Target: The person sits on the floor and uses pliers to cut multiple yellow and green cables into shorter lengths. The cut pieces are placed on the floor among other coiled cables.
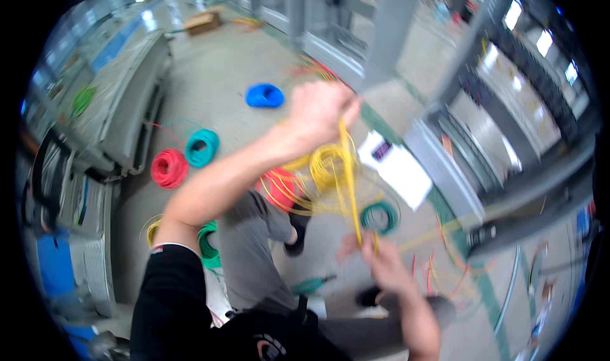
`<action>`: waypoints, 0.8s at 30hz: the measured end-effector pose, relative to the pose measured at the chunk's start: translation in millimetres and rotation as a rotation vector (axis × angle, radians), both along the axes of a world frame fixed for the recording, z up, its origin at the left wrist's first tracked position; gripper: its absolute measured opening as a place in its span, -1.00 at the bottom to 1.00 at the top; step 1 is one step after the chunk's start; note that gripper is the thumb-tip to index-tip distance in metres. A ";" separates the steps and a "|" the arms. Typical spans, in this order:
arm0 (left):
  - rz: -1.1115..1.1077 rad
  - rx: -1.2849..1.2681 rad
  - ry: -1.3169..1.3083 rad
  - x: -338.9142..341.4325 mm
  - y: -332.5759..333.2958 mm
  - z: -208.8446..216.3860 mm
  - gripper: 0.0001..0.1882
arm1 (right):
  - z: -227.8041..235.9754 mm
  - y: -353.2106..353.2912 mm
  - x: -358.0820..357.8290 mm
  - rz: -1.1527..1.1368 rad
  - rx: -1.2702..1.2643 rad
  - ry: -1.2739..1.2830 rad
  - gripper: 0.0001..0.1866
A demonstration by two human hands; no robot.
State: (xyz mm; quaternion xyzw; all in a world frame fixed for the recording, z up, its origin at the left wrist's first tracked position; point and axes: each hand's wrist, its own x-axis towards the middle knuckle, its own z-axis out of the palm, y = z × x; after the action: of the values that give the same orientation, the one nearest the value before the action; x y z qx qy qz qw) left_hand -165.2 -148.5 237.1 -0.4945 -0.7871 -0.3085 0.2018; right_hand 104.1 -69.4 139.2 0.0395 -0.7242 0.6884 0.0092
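Holding yellow wire (pixel 349 170) in clenched left hand (pixel 321 111), beyond yellow coil (pixel 325 168), and apparently pinched in right hand (pixel 382 264), nearer and right of it. Seemingly midway: drawn straight between hands, but left in loose loops around yellow coil. Flanked by red coil (pixel 279 186) just left, a possible snag under strands, and white sheet (pixel 403 174) rightward.

Left hand (pixel 321 110) fisted, right hand (pixel 384 266) curled
The left's out beyond the left knee (pixel 244 221), the right to its right.

I count two hands (pixel 318 110), one blue coil (pixel 255 97), two red coils (pixel 162 171), three green floor coils (pixel 212 144), one cardboard box (pixel 202 23).
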 end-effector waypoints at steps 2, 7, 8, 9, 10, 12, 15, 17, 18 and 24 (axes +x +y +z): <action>0.042 0.025 -0.131 -9.8 5.4 6.7 -0.64 | 15.7 -34.8 22.4 -0.078 -0.107 -0.047 -0.56; 0.040 0.288 -0.171 3.6 5.5 -39.1 -0.42 | 27.4 -50.7 17.7 -0.188 -0.446 -0.024 -0.74; -0.005 0.347 -0.329 31.9 -5.6 -51.5 -0.37 | 37.3 -49.8 9.6 -0.244 -0.577 -0.001 -0.76; -0.014 0.402 -0.361 60.6 -14.4 -70.8 -0.36 | 47.2 -49.9 1.1 -0.295 -0.706 0.026 -0.78; -0.111 0.366 -0.468 95.3 -24.8 -84.3 -0.42 | 54.8 -41.1 -5.3 -0.310 -0.803 0.093 -0.79; -0.741 0.245 -1.188 149.1 -42.3 -107.5 -0.54 | 63.7 -14.7 -18.2 -0.364 -0.944 0.235 -0.79; -1.111 0.037 -1.981 195.4 -79.3 -125.7 -0.61 | 66.0 30.8 -36.7 -0.329 -1.346 0.353 -0.75; -1.200 0.128 -1.904 206.2 -92.4 -132.6 -0.62 | 81.3 44.1 -39.4 -0.464 -1.164 0.271 -0.78; -1.142 0.121 -1.831 209.7 -98.7 -130.2 -0.63 | 86.6 52.0 -38.4 -0.531 -1.076 0.224 -0.79; -1.016 -0.101 -1.760 219.7 -126.6 -139.4 -0.68 | 60.1 185.7 -15.8 -0.473 -1.640 0.278 -0.71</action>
State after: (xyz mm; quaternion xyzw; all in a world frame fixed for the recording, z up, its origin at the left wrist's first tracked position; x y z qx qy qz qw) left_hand 54.5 -275.2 97.7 -0.3758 -0.3653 -0.5785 -0.6250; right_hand 88.2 116.2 199.3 -0.0474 0.0199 0.9625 0.2662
